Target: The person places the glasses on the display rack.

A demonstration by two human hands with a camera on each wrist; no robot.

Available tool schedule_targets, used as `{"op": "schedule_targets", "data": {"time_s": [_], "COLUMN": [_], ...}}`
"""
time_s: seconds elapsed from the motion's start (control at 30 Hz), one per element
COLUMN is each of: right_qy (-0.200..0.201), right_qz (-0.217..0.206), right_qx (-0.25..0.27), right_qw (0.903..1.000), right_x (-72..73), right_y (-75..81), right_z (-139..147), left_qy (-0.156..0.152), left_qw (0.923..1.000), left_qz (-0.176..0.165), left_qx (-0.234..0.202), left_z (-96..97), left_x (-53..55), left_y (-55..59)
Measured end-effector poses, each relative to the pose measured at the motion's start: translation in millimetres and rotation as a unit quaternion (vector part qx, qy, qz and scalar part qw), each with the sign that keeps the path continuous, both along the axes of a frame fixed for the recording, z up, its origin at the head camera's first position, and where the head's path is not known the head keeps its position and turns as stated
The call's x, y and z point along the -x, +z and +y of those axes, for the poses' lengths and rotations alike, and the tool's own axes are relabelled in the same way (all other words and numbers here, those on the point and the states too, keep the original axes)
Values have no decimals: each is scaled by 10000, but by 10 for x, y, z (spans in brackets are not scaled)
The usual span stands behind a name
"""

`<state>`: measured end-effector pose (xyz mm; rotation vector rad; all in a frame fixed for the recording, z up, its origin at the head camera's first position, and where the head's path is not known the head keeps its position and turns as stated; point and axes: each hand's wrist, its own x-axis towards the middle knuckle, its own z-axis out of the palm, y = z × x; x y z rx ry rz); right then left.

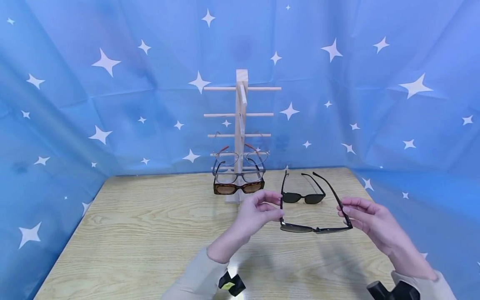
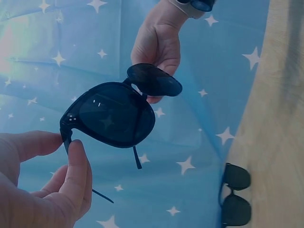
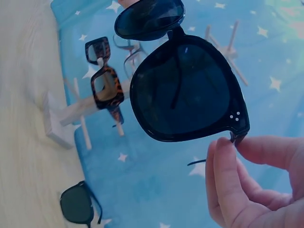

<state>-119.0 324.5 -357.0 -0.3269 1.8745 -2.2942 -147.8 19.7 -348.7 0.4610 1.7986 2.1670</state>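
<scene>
Black sunglasses [image 1: 296,228] with dark lenses are held up over the table, temples unfolded and pointing away. My left hand [image 1: 258,211] pinches one temple near its hinge between thumb and fingers. On the other side my right hand [image 1: 369,218] pinches the opposite temple, also close to the hinge. Three small light dots mark the frame's corner [image 3: 235,116] in the right wrist view. Beyond the held pair, a second pair of black sunglasses [image 1: 314,199] lies on the table with its temples open.
A wooden display stand [image 1: 240,121] with crossbars rises at the table's back. Tortoiseshell sunglasses [image 1: 226,190] hang lowest, with clear-lens glasses [image 1: 227,178] and thin-rimmed glasses [image 1: 226,158] above. Behind the wood-grain table [image 1: 142,233] hangs a blue star-patterned cloth [image 1: 150,104].
</scene>
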Motion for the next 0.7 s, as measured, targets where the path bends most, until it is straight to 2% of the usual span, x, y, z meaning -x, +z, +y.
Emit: {"op": "schedule_targets", "data": {"time_s": [0.23, 0.57, 0.7], "right_qy": [136, 155, 118], "right_qz": [79, 199, 233], "right_qx": [223, 291, 262], "right_qw": [9996, 9993, 9993], "right_x": [59, 150, 192], "right_y": [178, 474, 586], "right_z": [-71, -212, -290], "left_qy": [-16, 211, 279], "left_qw": [9998, 9987, 9982], "left_qz": [204, 465, 515], "left_qx": [-80, 29, -87], "left_z": [-85, -241, -303], "left_x": [2, -29, -38], "left_y": [203, 500, 595]}}
